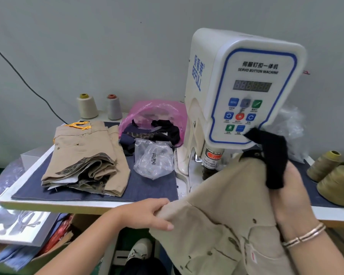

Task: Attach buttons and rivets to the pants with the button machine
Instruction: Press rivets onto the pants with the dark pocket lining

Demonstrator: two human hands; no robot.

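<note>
A pair of khaki pants (222, 221) hangs in front of me at the lower right, with small dark rivets on it. My left hand (153, 215) pinches the fabric's left edge. My right hand (290, 197), with a black cloth sleeve on the forefinger and bracelets at the wrist, grips the top of the pants right under the white servo button machine (242, 90). The machine's punch head (210, 161) is just left of the raised fabric.
A stack of folded khaki pants (85, 155) lies on the blue denim mat (147, 191) at the left. A clear bag of metal parts (153, 159), a pink bag with dark scraps (155, 124) and thread cones (334, 175) stand on the table (68, 206).
</note>
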